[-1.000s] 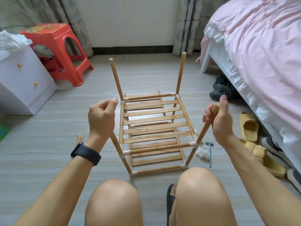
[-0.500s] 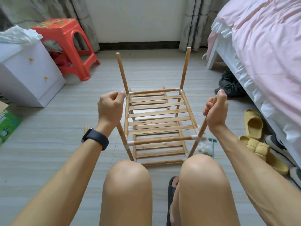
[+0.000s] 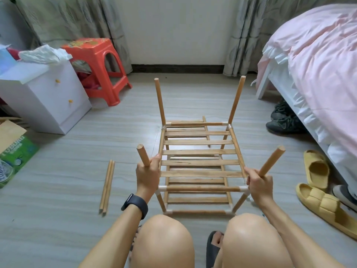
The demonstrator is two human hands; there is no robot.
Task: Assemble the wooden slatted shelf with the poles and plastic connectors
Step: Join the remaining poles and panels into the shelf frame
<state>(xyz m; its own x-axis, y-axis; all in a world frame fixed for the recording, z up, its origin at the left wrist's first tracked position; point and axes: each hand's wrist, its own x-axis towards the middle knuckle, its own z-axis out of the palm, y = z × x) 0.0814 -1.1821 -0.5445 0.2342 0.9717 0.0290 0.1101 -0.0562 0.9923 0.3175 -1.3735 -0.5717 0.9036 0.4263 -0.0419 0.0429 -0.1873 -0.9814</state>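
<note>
Two round wooden poles (image 3: 143,155) — left hand (image 3: 147,177) grips one, right hand (image 3: 259,183) another.

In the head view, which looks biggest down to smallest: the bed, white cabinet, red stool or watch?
1. bed
2. white cabinet
3. red stool, nearly the cabinet's size and farther from the camera, so these two are unsure
4. watch

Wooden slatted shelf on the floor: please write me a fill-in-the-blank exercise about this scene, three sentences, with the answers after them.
1. ____ round wooden poles stick up from the corners of the wooden slatted shelf.
2. The left hand and the right hand each grip one ____.
3. Two loose thin wooden sticks lie on the floor, on the shelf's ____ side.
Answers: four; pole; left.
</note>
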